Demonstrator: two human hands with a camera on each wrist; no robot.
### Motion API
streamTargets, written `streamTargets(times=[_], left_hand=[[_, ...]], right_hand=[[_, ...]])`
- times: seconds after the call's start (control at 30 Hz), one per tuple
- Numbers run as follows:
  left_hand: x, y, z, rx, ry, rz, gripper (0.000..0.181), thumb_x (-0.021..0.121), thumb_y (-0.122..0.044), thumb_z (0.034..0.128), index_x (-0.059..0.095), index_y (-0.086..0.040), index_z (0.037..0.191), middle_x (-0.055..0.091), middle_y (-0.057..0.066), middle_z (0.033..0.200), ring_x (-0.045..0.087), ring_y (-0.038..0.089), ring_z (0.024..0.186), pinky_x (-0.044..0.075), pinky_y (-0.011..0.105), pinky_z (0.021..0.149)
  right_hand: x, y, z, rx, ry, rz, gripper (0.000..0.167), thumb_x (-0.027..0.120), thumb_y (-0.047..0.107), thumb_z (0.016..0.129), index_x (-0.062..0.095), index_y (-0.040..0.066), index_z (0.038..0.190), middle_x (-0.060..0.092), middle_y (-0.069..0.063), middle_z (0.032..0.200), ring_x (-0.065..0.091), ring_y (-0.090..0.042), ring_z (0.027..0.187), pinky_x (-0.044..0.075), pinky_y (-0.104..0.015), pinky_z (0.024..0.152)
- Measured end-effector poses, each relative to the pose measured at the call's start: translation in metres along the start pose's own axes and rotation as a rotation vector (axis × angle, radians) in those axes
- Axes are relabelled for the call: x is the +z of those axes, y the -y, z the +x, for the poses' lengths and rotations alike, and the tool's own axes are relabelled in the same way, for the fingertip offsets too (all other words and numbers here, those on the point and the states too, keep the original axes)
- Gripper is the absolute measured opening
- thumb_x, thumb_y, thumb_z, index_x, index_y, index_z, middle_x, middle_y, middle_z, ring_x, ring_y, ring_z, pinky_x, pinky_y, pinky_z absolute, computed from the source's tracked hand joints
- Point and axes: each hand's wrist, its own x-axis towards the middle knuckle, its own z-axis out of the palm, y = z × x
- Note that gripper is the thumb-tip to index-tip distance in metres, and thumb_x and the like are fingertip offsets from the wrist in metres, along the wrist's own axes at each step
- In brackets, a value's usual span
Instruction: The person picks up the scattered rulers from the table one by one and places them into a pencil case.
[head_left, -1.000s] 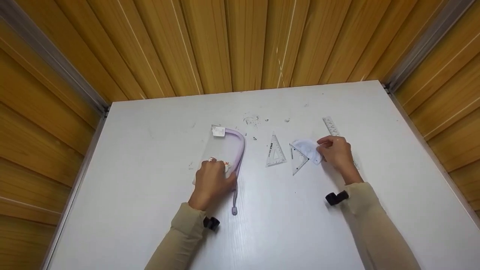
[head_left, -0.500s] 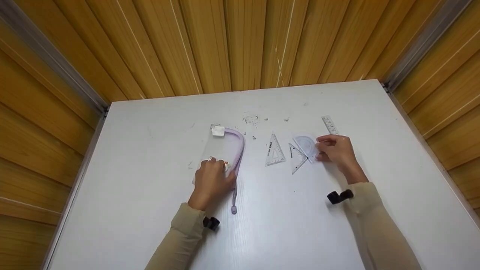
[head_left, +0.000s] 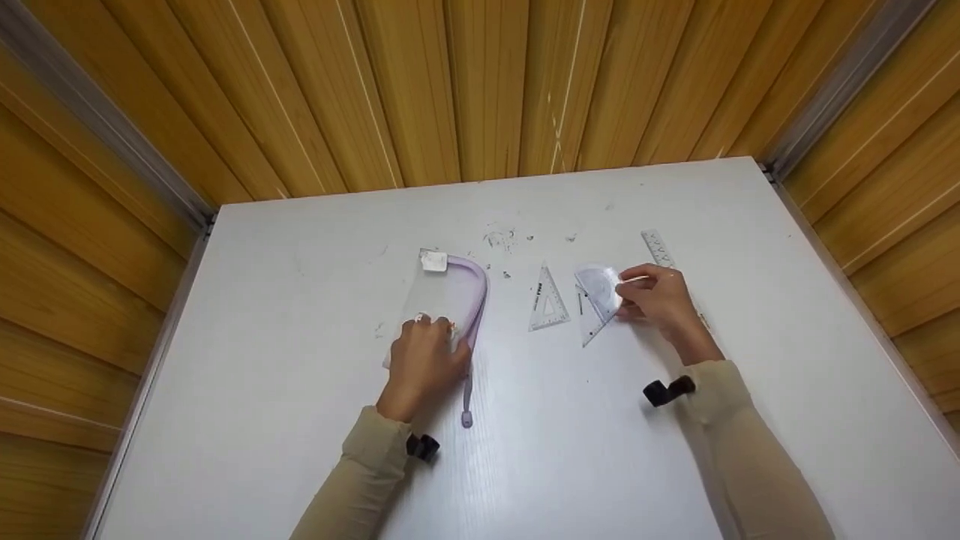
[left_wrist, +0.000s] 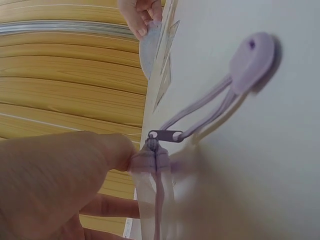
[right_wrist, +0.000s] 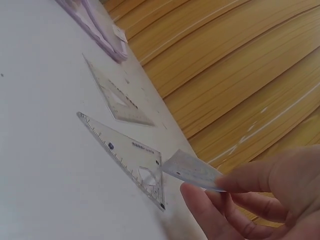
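Note:
My right hand [head_left: 656, 300] pinches a clear protractor [head_left: 598, 286] by its edge, tilted above the table. Below and partly behind the protractor lies a clear set square [right_wrist: 131, 155], its corner overlapped in the head view. A second, narrower set square [head_left: 550, 304] lies flat to the left. My left hand [head_left: 426, 365] grips a see-through zip pouch [head_left: 431, 292] with lilac trim, covering its lower part. In the left wrist view the thumb lies against the pouch's zipped edge, and the zip pull [left_wrist: 252, 62] trails on a cord over the table.
A clear ruler [head_left: 658, 249] lies partly hidden behind the right hand and forearm. Dark smudges [head_left: 501, 238] mark the white table [head_left: 315, 270] behind the pouch. Wood-patterned panels [head_left: 487, 90] rise at the table's back and sides.
The right hand turns the protractor and shifts it slightly left, so that it overlaps more of the nearer set square. The left hand and the pouch hold still.

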Motion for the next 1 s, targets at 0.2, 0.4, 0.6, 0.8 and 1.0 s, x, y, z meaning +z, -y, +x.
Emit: streamTargets(times=[0.2, 0.4, 0.6, 0.8, 1.0], left_hand=[[0.000, -0.002, -0.001, -0.003, -0.009, 0.004, 0.026, 0.069, -0.028, 0.0895, 0.072, -0.002, 0.089, 0.066, 0.019, 0.085, 0.064, 0.038, 0.079, 0.055, 0.055, 0.058], [0.000, -0.003, 0.000, 0.000, -0.014, 0.005, 0.025, 0.069, -0.027, 0.0896, 0.071, -0.002, 0.087, 0.066, 0.019, 0.083, 0.064, 0.037, 0.076, 0.054, 0.053, 0.056], [0.000, -0.003, 0.001, 0.007, -0.026, 0.003, 0.024, 0.069, -0.026, 0.0896, 0.071, -0.003, 0.085, 0.067, 0.017, 0.081, 0.064, 0.035, 0.073, 0.054, 0.051, 0.055], [0.001, -0.002, 0.003, -0.007, -0.018, -0.002, 0.024, 0.065, -0.025, 0.0915, 0.072, -0.002, 0.088, 0.067, 0.018, 0.084, 0.063, 0.035, 0.075, 0.055, 0.052, 0.058], [0.003, -0.001, 0.002, 0.000, -0.025, 0.024, 0.023, 0.062, -0.023, 0.0932, 0.070, -0.001, 0.089, 0.065, 0.021, 0.084, 0.063, 0.038, 0.076, 0.054, 0.054, 0.057]], right_hand=[[0.012, 0.005, 0.000, 0.006, 0.011, 0.003, 0.033, 0.066, 0.006, 0.096, 0.059, -0.002, 0.127, 0.065, -0.018, 0.110, 0.071, -0.019, 0.077, 0.060, -0.035, 0.076], [0.027, 0.007, 0.001, 0.001, 0.033, 0.062, 0.032, 0.066, 0.002, 0.094, 0.059, -0.005, 0.124, 0.066, -0.017, 0.106, 0.072, -0.018, 0.076, 0.061, -0.034, 0.074], [0.043, 0.013, 0.002, -0.027, 0.054, 0.094, 0.030, 0.066, -0.001, 0.091, 0.061, -0.006, 0.120, 0.066, -0.015, 0.099, 0.071, -0.018, 0.073, 0.061, -0.034, 0.071], [0.064, 0.019, 0.003, -0.020, 0.074, 0.072, 0.028, 0.068, 0.003, 0.092, 0.063, -0.002, 0.119, 0.067, -0.016, 0.104, 0.073, -0.021, 0.080, 0.061, -0.035, 0.074], [0.090, 0.026, 0.004, -0.018, 0.098, 0.081, 0.027, 0.070, 0.002, 0.091, 0.064, -0.001, 0.117, 0.066, -0.016, 0.100, 0.072, -0.022, 0.082, 0.061, -0.035, 0.074]])
